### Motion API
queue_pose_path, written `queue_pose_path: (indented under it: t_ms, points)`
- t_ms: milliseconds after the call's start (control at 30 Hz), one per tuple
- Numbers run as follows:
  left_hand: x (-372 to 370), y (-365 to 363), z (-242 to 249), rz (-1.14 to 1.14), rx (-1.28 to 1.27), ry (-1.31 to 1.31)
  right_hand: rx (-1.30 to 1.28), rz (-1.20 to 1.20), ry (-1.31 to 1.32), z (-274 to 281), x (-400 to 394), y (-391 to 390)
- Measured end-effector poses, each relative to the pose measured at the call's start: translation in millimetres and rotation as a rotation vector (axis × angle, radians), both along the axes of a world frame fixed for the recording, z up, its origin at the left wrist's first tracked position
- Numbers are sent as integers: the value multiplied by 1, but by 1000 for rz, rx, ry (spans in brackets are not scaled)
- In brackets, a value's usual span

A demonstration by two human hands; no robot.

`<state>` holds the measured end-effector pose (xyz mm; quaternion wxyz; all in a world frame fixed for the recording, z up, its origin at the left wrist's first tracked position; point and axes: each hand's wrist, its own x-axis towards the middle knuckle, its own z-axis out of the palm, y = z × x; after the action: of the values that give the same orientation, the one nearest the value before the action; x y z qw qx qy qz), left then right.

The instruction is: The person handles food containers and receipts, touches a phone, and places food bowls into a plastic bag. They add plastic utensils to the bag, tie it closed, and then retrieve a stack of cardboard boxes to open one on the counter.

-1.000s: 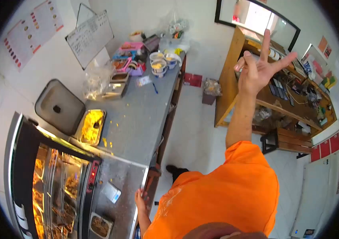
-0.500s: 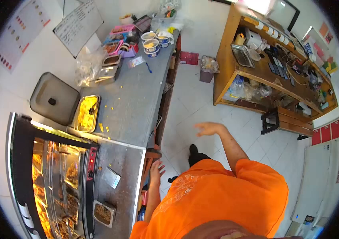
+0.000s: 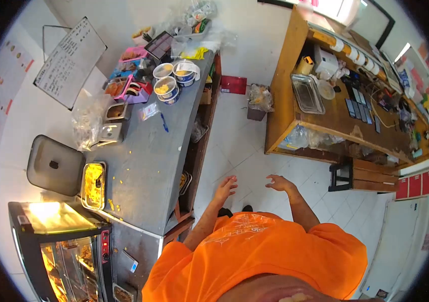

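My left hand (image 3: 225, 188) is held in the air over the floor, just right of the grey counter (image 3: 149, 161), with its fingers apart and nothing in it. To its right, my right hand (image 3: 279, 183) hovers over the tiles, fingers spread and empty. The two hands are apart and touch nothing. On the counter's left edge sits a metal tray of yellow food (image 3: 93, 183). Farther along the counter stand round tubs (image 3: 166, 89), a blue pen (image 3: 164, 122) and a small plastic packet (image 3: 149, 111).
A lit glass food warmer (image 3: 68, 251) stands at lower left. Ahead are a waste bin (image 3: 257, 111) and a red box (image 3: 233, 84) on the floor. A wooden desk (image 3: 295, 116) with an empty metal tray (image 3: 307, 94) and a wooden bench (image 3: 373, 176) stand to the right.
The view has moved forward along the counter. My left hand has come forward, away from the counter's edge, and my right hand is now level with it.
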<state>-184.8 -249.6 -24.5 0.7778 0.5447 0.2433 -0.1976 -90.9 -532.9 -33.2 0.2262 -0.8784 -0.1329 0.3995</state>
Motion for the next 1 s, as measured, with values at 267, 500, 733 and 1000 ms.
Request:
queue_pose_path:
  t_ms: [267, 500, 733, 1000]
  points:
    - [120, 104, 1, 182, 266, -43, 234, -85, 89, -51, 217, 111]
    - [359, 158, 79, -129, 456, -388, 946, -907, 567, -34, 486, 161]
    - [631, 155, 117, -492, 633, -504, 977, -1341, 556, -46, 763, 237]
    - [850, 180, 20, -894, 1029, -582, 1232, -1027, 211, 3, 938, 322]
